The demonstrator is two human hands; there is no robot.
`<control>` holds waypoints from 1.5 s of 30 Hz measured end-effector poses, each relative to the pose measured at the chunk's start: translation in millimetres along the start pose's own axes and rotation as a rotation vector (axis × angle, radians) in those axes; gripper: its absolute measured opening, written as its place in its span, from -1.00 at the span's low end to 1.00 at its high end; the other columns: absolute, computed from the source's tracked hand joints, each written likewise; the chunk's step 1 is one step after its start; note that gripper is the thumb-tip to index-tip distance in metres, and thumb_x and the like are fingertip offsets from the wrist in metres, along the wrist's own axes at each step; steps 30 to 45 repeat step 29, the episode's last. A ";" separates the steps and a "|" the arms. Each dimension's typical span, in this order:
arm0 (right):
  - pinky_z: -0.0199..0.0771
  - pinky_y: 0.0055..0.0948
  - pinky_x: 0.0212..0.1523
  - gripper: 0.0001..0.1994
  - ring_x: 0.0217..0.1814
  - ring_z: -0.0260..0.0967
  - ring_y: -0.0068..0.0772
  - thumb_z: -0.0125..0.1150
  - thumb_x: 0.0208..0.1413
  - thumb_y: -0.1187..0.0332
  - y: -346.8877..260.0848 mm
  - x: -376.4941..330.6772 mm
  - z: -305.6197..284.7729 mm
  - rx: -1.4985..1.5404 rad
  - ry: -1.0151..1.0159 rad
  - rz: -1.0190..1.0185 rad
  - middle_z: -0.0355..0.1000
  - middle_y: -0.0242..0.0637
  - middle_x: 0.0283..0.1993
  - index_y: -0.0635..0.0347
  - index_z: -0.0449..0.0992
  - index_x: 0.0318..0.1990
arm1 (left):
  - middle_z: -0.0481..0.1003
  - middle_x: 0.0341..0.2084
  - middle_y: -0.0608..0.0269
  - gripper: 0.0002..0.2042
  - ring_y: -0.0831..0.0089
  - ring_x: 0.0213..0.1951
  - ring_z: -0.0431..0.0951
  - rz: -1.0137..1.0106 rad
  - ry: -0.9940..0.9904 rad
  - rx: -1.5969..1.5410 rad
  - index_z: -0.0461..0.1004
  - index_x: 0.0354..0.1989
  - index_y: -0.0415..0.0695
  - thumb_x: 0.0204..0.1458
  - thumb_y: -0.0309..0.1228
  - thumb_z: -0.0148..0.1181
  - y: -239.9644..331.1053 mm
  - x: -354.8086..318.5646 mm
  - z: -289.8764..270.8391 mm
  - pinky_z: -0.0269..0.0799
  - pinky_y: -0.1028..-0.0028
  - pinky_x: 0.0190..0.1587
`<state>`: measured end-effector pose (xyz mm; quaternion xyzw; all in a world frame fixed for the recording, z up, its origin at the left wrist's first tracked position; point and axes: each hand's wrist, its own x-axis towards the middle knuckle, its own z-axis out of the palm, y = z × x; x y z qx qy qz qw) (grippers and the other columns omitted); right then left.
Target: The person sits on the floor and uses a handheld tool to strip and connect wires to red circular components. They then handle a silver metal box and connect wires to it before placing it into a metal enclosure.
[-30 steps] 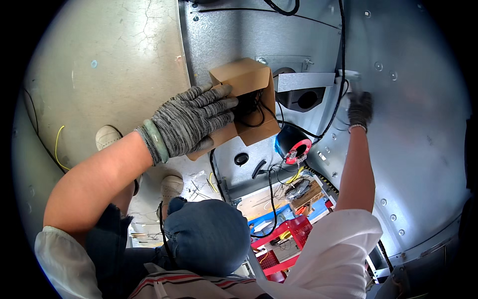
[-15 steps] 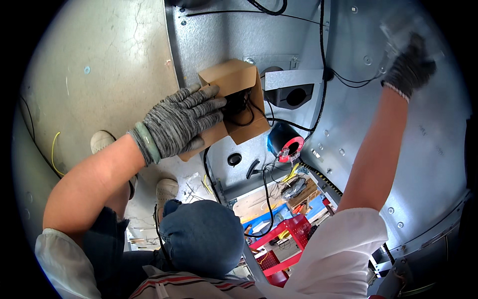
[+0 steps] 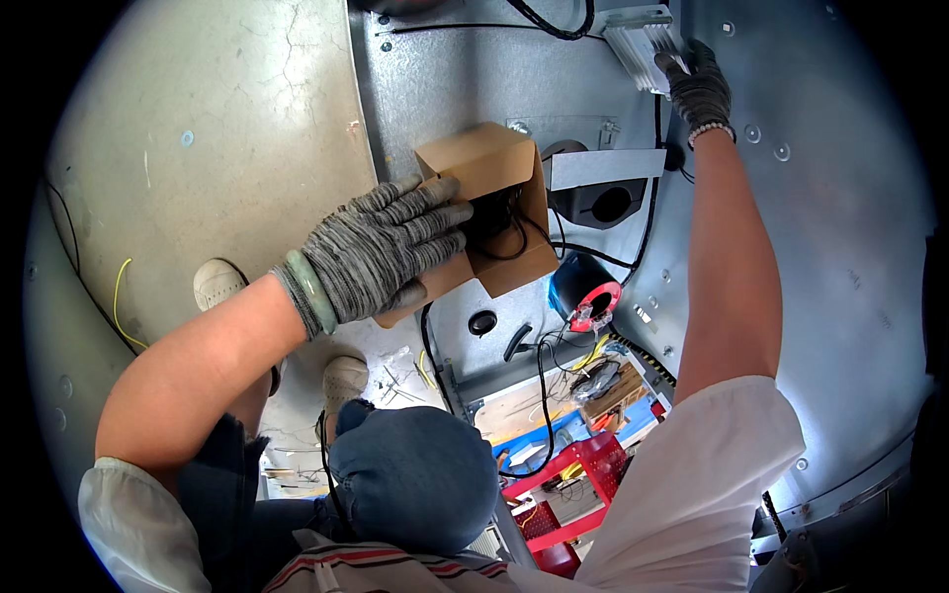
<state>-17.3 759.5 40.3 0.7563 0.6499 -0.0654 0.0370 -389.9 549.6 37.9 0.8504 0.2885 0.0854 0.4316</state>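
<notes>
- Cardboard box (image 3: 486,203): small, brown, flaps open, held up against the grey sheet-metal panel (image 3: 445,79). Black wires (image 3: 514,237) sit inside its open mouth.
- Handling, judged: light, thin-walled, likely to crease or crush under a hard squeeze; the flaps would bend if used as a grip. A flat palm under or along the side wall, with fingers spread, seems the safest hold. The contents look loose and could tip out if the opening turns downward.
- Left hand (image 3: 381,252): in a grey knit glove, fingers spread wide and laid flat over the box's left side and lower flap, pressing rather than pinching.
- Right hand (image 3: 700,87): dark glove, raised high, fingers curled around the end of a ribbed grey metal piece (image 3: 641,35) mounted on the panel; how tight the grip is cannot be told.
- Nearby: black round part with a red ring (image 3: 585,295) just below the box; red tool tray (image 3: 578,484) and a blue tray (image 3: 554,435) lower down; a bent knee in blue denim (image 3: 415,479).
</notes>
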 end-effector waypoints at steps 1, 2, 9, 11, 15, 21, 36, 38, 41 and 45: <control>0.26 -0.30 0.04 -0.44 0.03 0.32 -0.13 0.23 -0.11 0.02 -4.4 -3.4 -3.9 -0.051 0.064 -0.002 0.39 -0.07 -0.04 0.15 0.37 0.02 | 0.22 0.14 0.34 -0.48 0.34 0.27 0.01 -0.012 0.006 -0.003 0.38 0.03 0.03 -0.21 -0.16 0.15 -0.1 0.0 -0.5 -0.21 0.26 0.32; 0.26 -0.30 0.05 -0.44 0.05 0.31 -0.11 0.23 -0.12 0.02 -7.1 -8.2 -7.5 -0.102 0.129 -0.004 0.38 -0.06 -0.03 0.14 0.37 0.02 | 0.22 0.14 0.34 -0.49 0.34 0.27 0.01 -0.018 0.006 -0.007 0.38 0.02 0.03 -0.21 -0.16 0.15 -0.1 -0.6 0.0 -0.21 0.26 0.32; 0.35 -0.27 -0.15 -0.65 -0.22 0.42 -0.13 0.17 -0.06 0.12 54.4 -33.9 -35.4 0.377 0.509 0.307 0.48 -0.08 -0.28 0.27 0.51 -0.28 | 0.22 0.14 0.34 -0.50 0.33 0.27 0.00 0.018 0.029 0.004 0.40 -0.01 0.02 -0.22 -0.16 0.16 0.5 -3.2 1.7 -0.20 0.26 0.32; 0.39 -0.29 -0.25 -0.68 -0.33 0.44 -0.13 0.06 0.00 0.10 79.4 -55.1 -31.8 -0.393 0.092 0.326 0.48 -0.10 -0.34 0.19 0.45 -0.27 | 0.23 0.14 0.33 -0.50 0.32 0.27 0.00 0.021 0.027 0.011 0.40 -0.01 0.02 -0.23 -0.17 0.16 0.3 -1.2 -1.4 -0.18 0.26 0.31; 0.45 -0.34 -0.22 -0.63 -0.24 0.45 -0.27 0.20 -0.06 0.17 75.1 -105.6 24.8 0.622 -0.185 1.178 0.47 -0.13 -0.35 0.06 0.36 -0.10 | 0.24 0.12 0.32 -0.50 0.30 0.27 0.02 0.006 0.040 0.022 0.41 -0.02 0.01 -0.25 -0.18 0.16 1.3 -0.8 -2.1 -0.13 0.24 0.30; 0.38 -0.30 -0.08 -0.74 -0.09 0.39 -0.15 0.05 0.03 0.30 196.3 -78.5 108.8 0.296 -0.261 0.405 0.41 -0.10 -0.12 0.07 0.38 -0.10 | 0.27 0.10 0.32 -0.52 0.29 0.25 0.07 0.036 0.045 0.023 0.43 -0.07 -0.01 -0.26 -0.18 0.16 -0.7 2.9 0.3 -0.06 0.21 0.27; 0.24 -0.27 0.05 -0.53 -0.08 0.29 -0.31 0.05 0.06 0.10 136.8 -53.0 81.2 1.126 -0.041 0.850 0.36 -0.14 -0.08 0.10 0.26 0.09 | 0.25 0.13 0.34 -0.52 0.31 0.27 0.03 0.016 0.050 0.044 0.43 -0.04 0.04 -0.25 -0.17 0.17 0.6 0.2 1.5 -0.05 0.20 0.27; 0.24 -0.27 0.05 -0.53 -0.08 0.29 -0.31 0.05 0.06 0.10 136.8 -53.0 81.2 1.126 -0.041 0.850 0.36 -0.14 -0.08 0.10 0.26 0.09 | 0.25 0.13 0.34 -0.52 0.31 0.27 0.03 0.016 0.050 0.044 0.43 -0.04 0.04 -0.25 -0.17 0.17 0.6 0.2 1.5 -0.05 0.20 0.27; 0.24 -0.27 0.05 -0.53 -0.08 0.29 -0.31 0.05 0.06 0.10 136.8 -53.0 81.2 1.126 -0.041 0.850 0.36 -0.14 -0.08 0.10 0.26 0.09 | 0.25 0.13 0.34 -0.52 0.31 0.27 0.03 0.016 0.050 0.044 0.43 -0.04 0.04 -0.25 -0.17 0.17 0.6 0.2 1.5 -0.05 0.20 0.27; 0.24 -0.27 0.05 -0.53 -0.08 0.29 -0.31 0.05 0.06 0.10 136.8 -53.0 81.2 1.126 -0.041 0.850 0.36 -0.14 -0.08 0.10 0.26 0.09 | 0.25 0.13 0.34 -0.52 0.31 0.27 0.03 0.016 0.050 0.044 0.43 -0.04 0.04 -0.25 -0.17 0.17 0.6 0.2 1.5 -0.05 0.20 0.27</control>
